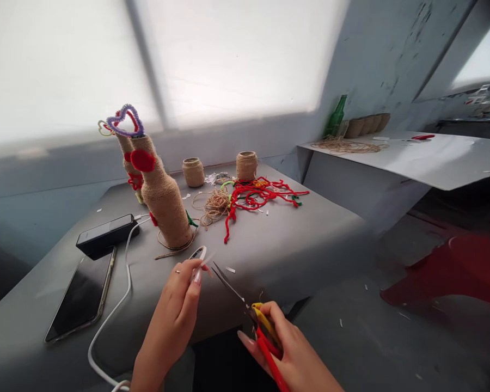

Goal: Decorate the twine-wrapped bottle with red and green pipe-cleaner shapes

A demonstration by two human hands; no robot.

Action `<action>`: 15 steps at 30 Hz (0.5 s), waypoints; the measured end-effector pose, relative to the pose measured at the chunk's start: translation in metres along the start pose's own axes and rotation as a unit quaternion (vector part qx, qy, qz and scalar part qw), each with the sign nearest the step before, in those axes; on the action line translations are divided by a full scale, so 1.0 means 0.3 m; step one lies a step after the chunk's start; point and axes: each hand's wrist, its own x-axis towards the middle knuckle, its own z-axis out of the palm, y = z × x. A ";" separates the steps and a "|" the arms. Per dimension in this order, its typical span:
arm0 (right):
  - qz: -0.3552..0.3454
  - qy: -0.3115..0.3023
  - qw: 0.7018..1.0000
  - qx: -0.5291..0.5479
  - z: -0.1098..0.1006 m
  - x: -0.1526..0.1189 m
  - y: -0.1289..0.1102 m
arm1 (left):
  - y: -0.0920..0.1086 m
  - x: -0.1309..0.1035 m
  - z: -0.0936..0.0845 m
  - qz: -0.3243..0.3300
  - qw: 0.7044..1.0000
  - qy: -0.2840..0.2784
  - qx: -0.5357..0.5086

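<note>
My left hand (pixel 179 299) pinches a thin white roll of tape (pixel 203 252) between thumb and fingers, and a short pale end sticks out to the right. My right hand (pixel 288 348) is wrapped round the scissors (pixel 265 332), which have red and yellow handles. Their blades are slightly apart and point up and left, with the tips close to the tape's end. Just beyond my left hand stands a twine-wrapped bottle (pixel 165 204), bearing red pieces and a purple pipe-cleaner heart (pixel 126 121) at its top. A second decorated bottle (pixel 124 144) is partly hidden behind it.
Red pipe cleaners (pixel 249 196), loose twine (pixel 216 204), and two twine-wrapped jars (pixel 193 172) lie or stand on the grey table (pixel 310 228). At left are a phone (pixel 81 294), a black box-shaped device (pixel 106 231) and a white cable (pixel 128 272). A red stool (pixel 461 272) stands right.
</note>
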 end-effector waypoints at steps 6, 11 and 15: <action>0.002 0.016 0.999 0.035 0.035 0.024 -0.027 | 0.017 0.016 0.007 0.027 0.999 -0.045 0.010; -0.003 0.015 0.998 0.059 0.034 0.046 -0.033 | 0.036 0.024 0.007 0.051 0.995 -0.079 0.026; 0.006 0.015 0.998 0.067 0.035 0.054 -0.027 | 0.048 0.031 0.004 0.048 0.994 -0.089 0.034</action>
